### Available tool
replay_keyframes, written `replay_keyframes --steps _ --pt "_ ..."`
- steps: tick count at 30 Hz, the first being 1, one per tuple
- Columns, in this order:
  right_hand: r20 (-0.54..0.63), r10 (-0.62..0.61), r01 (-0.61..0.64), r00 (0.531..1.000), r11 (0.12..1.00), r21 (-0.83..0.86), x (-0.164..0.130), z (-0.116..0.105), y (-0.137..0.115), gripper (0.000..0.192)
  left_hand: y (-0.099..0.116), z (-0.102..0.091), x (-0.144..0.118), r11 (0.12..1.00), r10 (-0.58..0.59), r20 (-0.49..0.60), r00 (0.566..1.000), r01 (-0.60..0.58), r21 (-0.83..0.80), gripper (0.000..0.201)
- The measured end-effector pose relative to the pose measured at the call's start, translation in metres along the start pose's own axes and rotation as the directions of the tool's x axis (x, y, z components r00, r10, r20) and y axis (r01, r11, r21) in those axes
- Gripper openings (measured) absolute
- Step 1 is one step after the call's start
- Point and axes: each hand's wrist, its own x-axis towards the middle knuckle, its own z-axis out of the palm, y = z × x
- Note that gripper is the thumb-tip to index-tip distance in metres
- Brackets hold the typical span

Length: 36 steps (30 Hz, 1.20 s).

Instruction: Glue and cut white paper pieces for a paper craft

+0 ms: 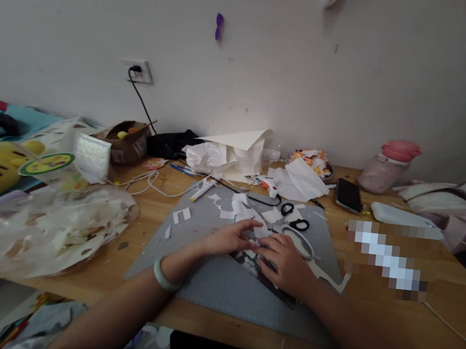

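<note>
My left hand [232, 238] reaches over loose white paper scraps, its fingers stretched and apart. Facing it, my right hand [288, 262] lies with spread, bent fingers over the same scraps and a dark printed sheet [273, 291]. The fingertips of both hands nearly meet, and small white pieces show between them. Whether any tiny scrap is pinched there is hidden. Under everything lies a grey cutting mat [212, 292]. Black-handled scissors [299, 224] rest just beyond my right hand, beside a white ring-shaped piece [306, 244].
Behind the mat are a glue gun [271, 188], a white-and-yellow pen-like tool [203, 189] and crumpled white paper [299, 178]. A phone [348, 195] and a pink-lidded bottle [387, 167] stand right. To the left lie a clear plastic bag [56, 228] and a cardboard box [130, 147].
</note>
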Motion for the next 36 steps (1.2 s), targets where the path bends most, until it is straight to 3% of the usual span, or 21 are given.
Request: replay_keyframes --steps 5,8,13,17,20,25,28,31,36 --pt "-0.068 0.029 -0.027 0.997 0.999 0.027 0.001 -0.003 -0.001 0.018 0.002 0.001 0.000 0.999 -0.040 -0.020 0.999 0.040 0.027 0.064" --pt "-0.186 0.091 -0.084 0.978 0.996 0.041 0.002 -0.009 0.001 0.018 0.007 0.000 -0.001 0.994 -0.087 -0.057 0.995 0.090 0.061 0.067" --pt "-0.452 0.176 -0.163 0.874 0.984 0.067 0.000 -0.017 0.005 0.016 0.007 -0.001 -0.001 0.992 -0.108 -0.090 0.990 0.113 0.051 0.073" --pt "-0.553 0.285 -0.265 0.783 0.957 0.118 -0.002 -0.021 0.007 0.017 0.000 -0.001 0.001 0.996 -0.090 -0.129 0.988 0.091 0.001 0.077" --pt "-0.582 0.303 -0.267 0.755 0.952 0.148 -0.002 -0.023 0.010 0.028 -0.002 -0.002 0.002 0.995 -0.094 -0.164 0.982 0.088 -0.040 0.081" --pt "-0.519 0.342 -0.297 0.783 0.939 0.172 -0.001 -0.022 0.021 0.025 0.001 -0.001 0.004 0.992 -0.129 -0.260 0.957 0.120 -0.048 0.085" --pt "-0.413 0.354 -0.312 0.839 0.935 0.167 0.000 -0.017 0.027 0.016 0.002 -0.001 0.003 0.989 -0.144 -0.250 0.957 0.133 -0.064 0.088" --pt "-0.322 0.336 -0.305 0.885 0.941 0.142 0.000 -0.011 0.029 0.015 0.002 -0.001 0.003 0.994 -0.103 -0.226 0.969 0.090 -0.069 0.089" --pt "-0.314 0.305 -0.295 0.899 0.952 0.083 0.000 -0.009 0.027 0.015 0.001 0.000 0.002 1.000 -0.018 -0.244 0.970 0.019 0.004 0.074"
